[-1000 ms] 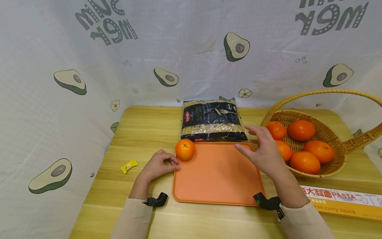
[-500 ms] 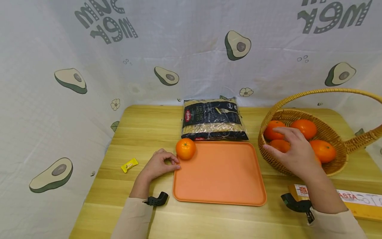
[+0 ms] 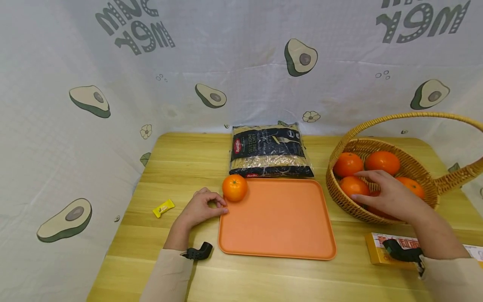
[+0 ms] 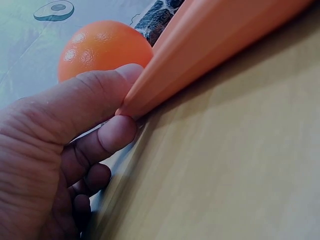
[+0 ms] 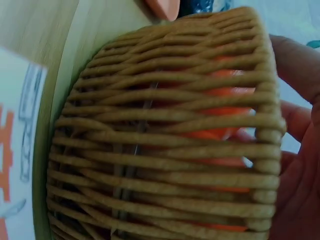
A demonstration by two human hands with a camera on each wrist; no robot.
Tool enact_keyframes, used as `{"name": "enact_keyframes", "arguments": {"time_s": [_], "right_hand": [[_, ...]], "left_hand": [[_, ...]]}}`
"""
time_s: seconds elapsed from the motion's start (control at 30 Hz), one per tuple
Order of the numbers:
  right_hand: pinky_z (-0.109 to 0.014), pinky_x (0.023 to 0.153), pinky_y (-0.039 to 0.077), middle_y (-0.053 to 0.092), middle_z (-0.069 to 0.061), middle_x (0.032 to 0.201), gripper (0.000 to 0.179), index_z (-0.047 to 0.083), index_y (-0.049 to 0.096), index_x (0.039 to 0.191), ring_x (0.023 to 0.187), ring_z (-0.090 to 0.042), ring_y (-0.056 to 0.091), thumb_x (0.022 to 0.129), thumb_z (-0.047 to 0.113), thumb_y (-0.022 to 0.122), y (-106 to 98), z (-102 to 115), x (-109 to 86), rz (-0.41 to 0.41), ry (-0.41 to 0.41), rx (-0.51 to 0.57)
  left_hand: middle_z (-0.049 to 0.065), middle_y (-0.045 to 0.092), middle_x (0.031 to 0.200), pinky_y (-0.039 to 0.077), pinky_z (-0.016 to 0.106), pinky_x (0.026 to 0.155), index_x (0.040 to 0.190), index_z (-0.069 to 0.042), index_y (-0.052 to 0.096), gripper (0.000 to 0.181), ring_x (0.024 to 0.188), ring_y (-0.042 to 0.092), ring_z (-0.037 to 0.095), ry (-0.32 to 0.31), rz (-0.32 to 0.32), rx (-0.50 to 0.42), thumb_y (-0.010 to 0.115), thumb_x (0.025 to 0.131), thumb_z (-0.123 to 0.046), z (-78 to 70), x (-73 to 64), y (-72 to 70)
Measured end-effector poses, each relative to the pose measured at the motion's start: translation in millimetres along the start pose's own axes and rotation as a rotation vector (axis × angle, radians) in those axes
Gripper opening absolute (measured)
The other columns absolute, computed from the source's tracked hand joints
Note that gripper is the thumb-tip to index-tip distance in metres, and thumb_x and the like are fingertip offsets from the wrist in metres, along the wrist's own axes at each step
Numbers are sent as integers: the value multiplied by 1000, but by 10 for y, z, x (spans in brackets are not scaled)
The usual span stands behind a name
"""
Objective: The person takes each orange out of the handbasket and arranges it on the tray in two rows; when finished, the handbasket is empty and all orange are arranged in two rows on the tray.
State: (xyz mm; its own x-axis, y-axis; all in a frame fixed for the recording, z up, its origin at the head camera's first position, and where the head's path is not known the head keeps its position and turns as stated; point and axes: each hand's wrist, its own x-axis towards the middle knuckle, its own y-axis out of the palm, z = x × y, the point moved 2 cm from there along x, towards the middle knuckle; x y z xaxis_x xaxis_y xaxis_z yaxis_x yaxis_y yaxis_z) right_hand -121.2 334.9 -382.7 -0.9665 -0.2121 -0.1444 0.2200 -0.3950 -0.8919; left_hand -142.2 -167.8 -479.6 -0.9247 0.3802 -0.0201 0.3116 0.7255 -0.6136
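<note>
One glossy orange (image 3: 352, 187) lies in the wicker basket (image 3: 337, 198), beside its left wall, toward the far right corner of the desk (image 3: 188, 157). The right hand (image 3: 392, 199) makes a moderately wide grip around this fruit, thumb at the near side and fingers at the far side — whether they press, I cannot tell. I judge the fruit firm and not heavy, but its smooth skin may slip, so the best hold is around its middle. The left hand (image 3: 203, 208) pinches the left rim of the tray (image 3: 277, 222), thumb above and forefinger below, near the second orange (image 3: 235, 188) in the tray's far left corner. The tray seems thin, stiff and probably light — the rim suits for steadying it.
</note>
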Motion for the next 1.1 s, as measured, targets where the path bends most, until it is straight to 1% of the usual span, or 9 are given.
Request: {"name": "enact_keyframes", "arguments": {"time_s": [0.13, 0.33, 0.53, 0.8, 0.97, 1.1], "right_hand": [[-73, 96, 39, 46, -37, 140, 76, -4, 48, 142, 122, -55, 48, 89, 39, 80, 7, -30, 19, 18, -18, -10], [-71, 94, 42, 46, -37, 138, 71, -1, 50, 142, 119, -53, 50, 88, 32, 81, 10, -32, 37, 29, -44, -13], [-71, 93, 42, 44, -38, 140, 72, -1, 48, 144, 119, -53, 49, 89, 33, 80, 6, -44, 34, 51, -37, -2], [-71, 95, 41, 45, -38, 141, 73, -2, 47, 144, 120, -53, 49, 89, 34, 80, 0, -49, 56, 67, -33, -13], [-70, 94, 43, 50, -36, 138, 70, -1, 50, 142, 118, -52, 53, 89, 35, 79, 11, -44, 74, 67, -40, -55], [-68, 94, 44, 54, -35, 135, 68, -2, 52, 140, 117, -49, 55, 89, 33, 80, 18, -40, 84, 52, -55, -62]], "left_hand": [[-16, 65, 77, 32, 34, 86, 85, -28, 76, 12, 82, 46, 10, 5, -2, 3, 88, 81, -30, -2, -1, -3], [-16, 65, 77, 32, 34, 87, 85, -29, 76, 12, 83, 46, 10, -6, 4, 5, 88, 81, -31, 5, 8, 5], [-16, 65, 77, 31, 34, 86, 85, -29, 76, 12, 82, 46, 10, -4, 6, 8, 88, 81, -31, 4, 17, 11], [-16, 65, 76, 31, 35, 87, 84, -28, 76, 13, 82, 46, 10, 0, 0, 4, 88, 81, -30, 12, 5, 4], [-16, 65, 77, 32, 34, 87, 85, -29, 76, 13, 82, 46, 10, -6, -1, 6, 88, 81, -31, 18, 3, 2], [-16, 65, 77, 32, 34, 86, 85, -29, 76, 13, 82, 47, 10, -7, 0, 1, 88, 80, -32, 14, 5, 0]]}}
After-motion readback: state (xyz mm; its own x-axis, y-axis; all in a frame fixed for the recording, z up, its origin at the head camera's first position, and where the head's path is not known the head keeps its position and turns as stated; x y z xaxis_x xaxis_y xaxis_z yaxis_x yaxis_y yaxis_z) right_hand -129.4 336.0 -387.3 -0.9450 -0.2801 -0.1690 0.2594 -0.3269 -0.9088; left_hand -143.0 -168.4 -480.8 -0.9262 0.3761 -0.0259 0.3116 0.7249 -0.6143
